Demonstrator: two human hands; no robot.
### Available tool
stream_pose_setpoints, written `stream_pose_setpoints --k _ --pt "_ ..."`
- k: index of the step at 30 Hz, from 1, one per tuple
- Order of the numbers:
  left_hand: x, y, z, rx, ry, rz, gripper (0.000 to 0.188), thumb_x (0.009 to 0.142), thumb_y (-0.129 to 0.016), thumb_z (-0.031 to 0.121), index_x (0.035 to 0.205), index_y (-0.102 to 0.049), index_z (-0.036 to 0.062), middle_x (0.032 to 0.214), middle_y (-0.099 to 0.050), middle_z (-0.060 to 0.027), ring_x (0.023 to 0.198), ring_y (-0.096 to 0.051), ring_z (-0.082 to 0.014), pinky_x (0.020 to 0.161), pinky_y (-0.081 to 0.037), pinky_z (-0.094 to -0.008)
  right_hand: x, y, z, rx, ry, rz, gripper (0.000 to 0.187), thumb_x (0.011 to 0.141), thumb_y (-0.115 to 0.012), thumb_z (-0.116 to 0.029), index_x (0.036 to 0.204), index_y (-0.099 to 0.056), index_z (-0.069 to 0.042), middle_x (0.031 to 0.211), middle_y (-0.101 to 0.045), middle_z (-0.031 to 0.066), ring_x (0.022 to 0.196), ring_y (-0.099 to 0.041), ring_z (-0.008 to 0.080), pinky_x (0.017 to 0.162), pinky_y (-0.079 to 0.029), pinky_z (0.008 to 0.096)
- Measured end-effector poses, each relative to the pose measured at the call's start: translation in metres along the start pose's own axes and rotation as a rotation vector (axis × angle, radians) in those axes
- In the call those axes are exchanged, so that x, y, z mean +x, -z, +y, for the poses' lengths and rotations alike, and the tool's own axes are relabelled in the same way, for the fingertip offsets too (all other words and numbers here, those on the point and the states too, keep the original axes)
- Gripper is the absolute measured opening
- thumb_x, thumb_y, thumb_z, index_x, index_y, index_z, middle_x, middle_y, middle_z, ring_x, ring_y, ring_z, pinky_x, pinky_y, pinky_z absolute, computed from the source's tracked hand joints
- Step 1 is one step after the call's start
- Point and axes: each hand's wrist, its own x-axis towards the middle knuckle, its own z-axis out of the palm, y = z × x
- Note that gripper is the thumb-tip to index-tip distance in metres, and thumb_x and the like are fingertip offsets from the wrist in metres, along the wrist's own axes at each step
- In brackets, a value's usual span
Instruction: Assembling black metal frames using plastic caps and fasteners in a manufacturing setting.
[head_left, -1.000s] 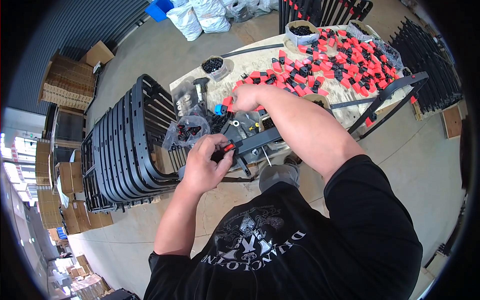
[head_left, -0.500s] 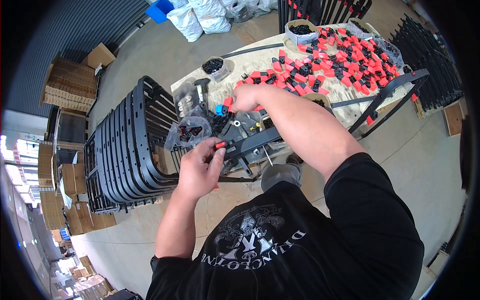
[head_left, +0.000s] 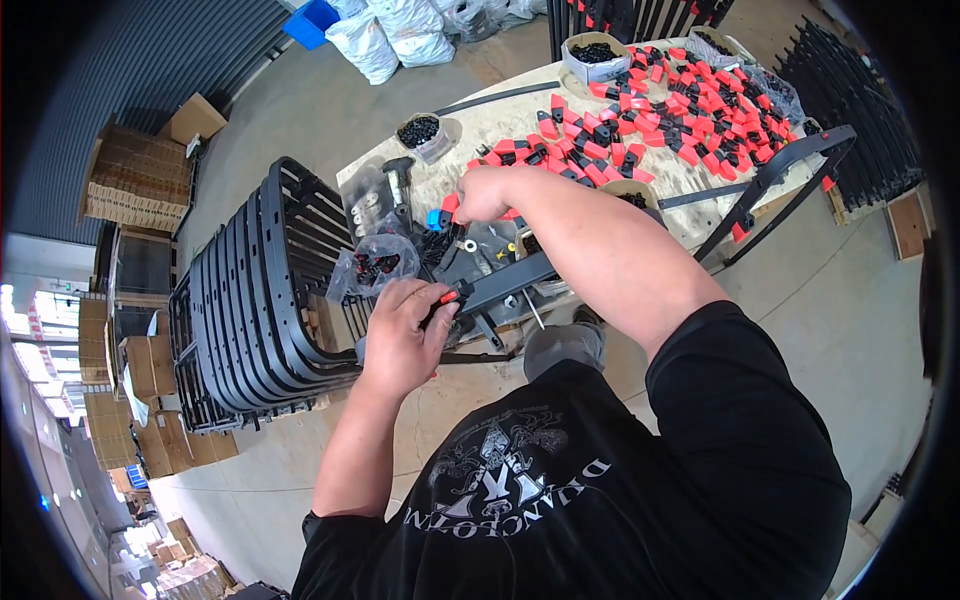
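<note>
My left hand pinches a small red-and-black part between thumb and fingers. It holds this part against the end of a black metal frame bar lying across the near side of the table. Farther off, my right hand reaches over the table with its fingers curled down; what they grip, if anything, is hidden. A blue ring-shaped item lies right beside its fingertips. Close by are a hammer and a clear plastic bag with dark and red pieces.
A large spread of red-and-black parts covers the table's far right. Tubs of black fittings stand among them. Stacked black metal frames rise at the left. White sacks and a blue bin lie beyond.
My left hand has shifted slightly right along the bar with the small part. My right hand stays over the same spot, its fingers still curled.
</note>
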Motion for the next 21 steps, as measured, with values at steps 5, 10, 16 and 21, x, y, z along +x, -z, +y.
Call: stream_pose_setpoints --k 5,10,16,21 --pt "0.007 0.006 0.001 0.084 -0.057 -0.049 0.020 0.085 -0.074 0.008 0.103 -0.068 0.0009 0.097 -0.065 -0.0161 0.091 -0.062 -0.0359 0.082 -0.051 -0.0436 0.002 0.000 -0.001 -0.013 0.006 -0.012 0.052 0.084 -0.070 -0.039 0.114 -0.071 0.003 0.112 -0.071 0.0238 0.104 -0.069 0.0355 0.090 -0.054 0.0422" --pt "0.014 0.012 0.009 0.176 -0.023 -0.170 0.020 0.085 -0.072 0.009 0.103 -0.068 0.0007 0.098 -0.064 -0.0164 0.093 -0.061 -0.0359 0.085 -0.051 -0.0451 0.000 0.001 -0.002 -0.012 -0.001 -0.012 0.051 0.083 -0.070 -0.039 0.114 -0.071 0.002 0.111 -0.072 0.0239 0.103 -0.070 0.0358 0.089 -0.054 0.0428" --pt "0.006 0.008 0.005 0.082 -0.003 -0.100 0.024 0.084 -0.074 0.009 0.106 -0.067 0.0017 0.102 -0.064 -0.0159 0.097 -0.061 -0.0359 0.089 -0.051 -0.0424 -0.002 0.002 -0.003 -0.003 -0.020 -0.021 0.052 0.084 -0.070 -0.039 0.116 -0.071 0.002 0.115 -0.071 0.0242 0.107 -0.069 0.0354 0.092 -0.053 0.0422" --pt "0.002 0.000 0.008 -0.049 -0.023 0.115 0.026 0.081 -0.077 0.005 0.104 -0.067 0.0030 0.105 -0.067 -0.0155 0.096 -0.064 -0.0349 0.086 -0.052 -0.0412 0.002 0.000 0.000 -0.009 -0.022 -0.018 0.052 0.084 -0.071 -0.039 0.116 -0.071 0.002 0.115 -0.071 0.0240 0.107 -0.068 0.0354 0.093 -0.053 0.0420"
